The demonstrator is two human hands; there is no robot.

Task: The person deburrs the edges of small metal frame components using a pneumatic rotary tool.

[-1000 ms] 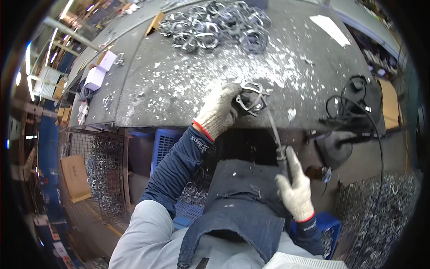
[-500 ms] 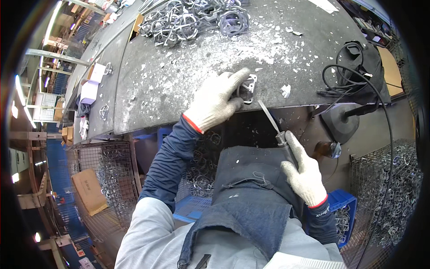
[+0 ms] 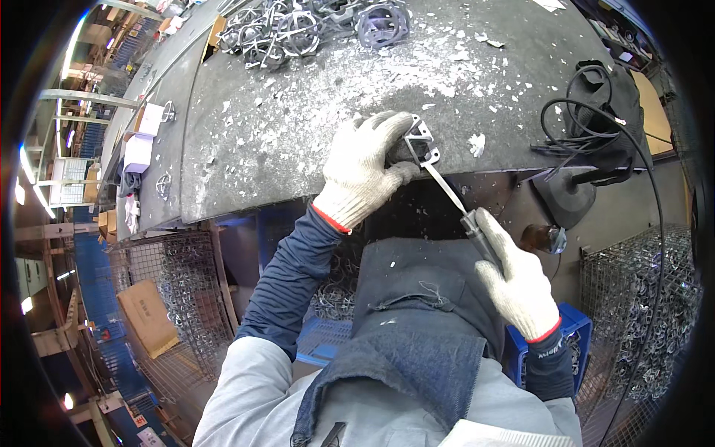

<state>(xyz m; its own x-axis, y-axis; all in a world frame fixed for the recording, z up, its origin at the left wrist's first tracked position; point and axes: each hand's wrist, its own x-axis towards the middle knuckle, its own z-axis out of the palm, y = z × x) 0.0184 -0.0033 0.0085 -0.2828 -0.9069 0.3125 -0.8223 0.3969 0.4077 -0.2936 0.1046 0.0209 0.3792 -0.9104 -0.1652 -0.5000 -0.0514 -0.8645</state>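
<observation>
1. Silver-grey, frame-like metal part (image 3: 426, 144), held at the near edge of a long dark grey worktable (image 3: 238, 175), in front of the person's body.
2. Clamped around the part's left side: fingers and thumb of the left hand (image 3: 366, 160), in a cream knitted glove with a red cuff.
3. Closed around the grey handle of a slim, silver-bladed hand tool (image 3: 447, 188): fingers of the right hand (image 3: 521, 290), gloved to match.
4. Blade angled far and left, tip right at the part's near edge; impossible to tell whether touching.
5. Scattered over the tabletop beyond: thin white flakes (image 3: 372, 83). Heaped at the far left: a tangle of similar grey metal frames (image 3: 298, 33).
6. At right on the table: a looped black cable (image 3: 659, 205), hanging over the near edge. Lower right, beside the right forearm: a blue plastic crate (image 3: 584, 328) with metal pieces inside.
</observation>
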